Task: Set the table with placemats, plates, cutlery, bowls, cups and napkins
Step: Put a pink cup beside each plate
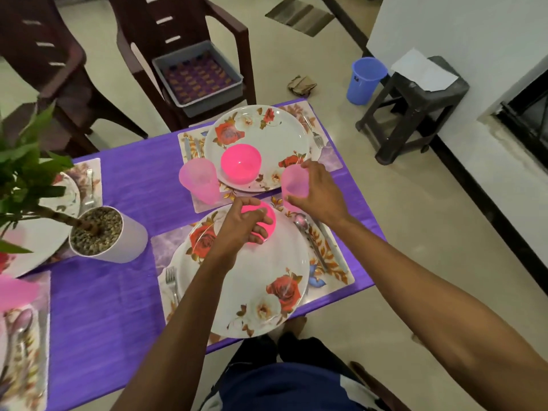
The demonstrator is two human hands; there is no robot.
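The left hand point(237, 229) grips a pink bowl point(268, 216) on the near plate point(255, 292); the right hand point(318, 192) holds a pink cup point(293, 182) beside the far plate point(258, 134), with a potted plant point(106, 232) at left on the worktop point(124, 292).

Tablecloth point(127, 185): purple. Plates point(258, 286): white, red and cream rose pattern. Bowls point(240, 164): bright pink. Cups point(199, 180): pale translucent pink. Placemats point(332, 262): marbled lilac, gold leaf print. Tray point(198, 77): grey, purple patterned liner. Bucket point(366, 80): blue. Chairs point(142, 48): dark brown.

Two bowls point(240, 164), perhaps three cups point(199, 183) (pink)
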